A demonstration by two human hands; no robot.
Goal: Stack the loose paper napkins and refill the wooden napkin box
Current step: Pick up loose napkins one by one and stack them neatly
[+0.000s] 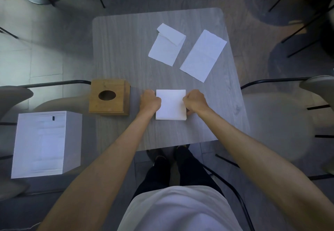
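Observation:
A square white stack of napkins (pixel 170 104) lies on the grey table (pixel 126 49) near its front edge. My left hand (pixel 151 100) grips the stack's left side and my right hand (pixel 195 101) grips its right side, fingers curled at the edges. The wooden napkin box (pixel 108 97), with an oval hole in its lid, stands at the table's left edge, just left of my left hand. Two loose napkins lie farther back: one partly folded over (pixel 167 45), one flat and long (pixel 203 56).
A white carton (pixel 45 144) sits on a chair to the left, below the table level. Chairs with black metal frames stand on both sides of the table (pixel 282 122). My legs and feet are under the near edge.

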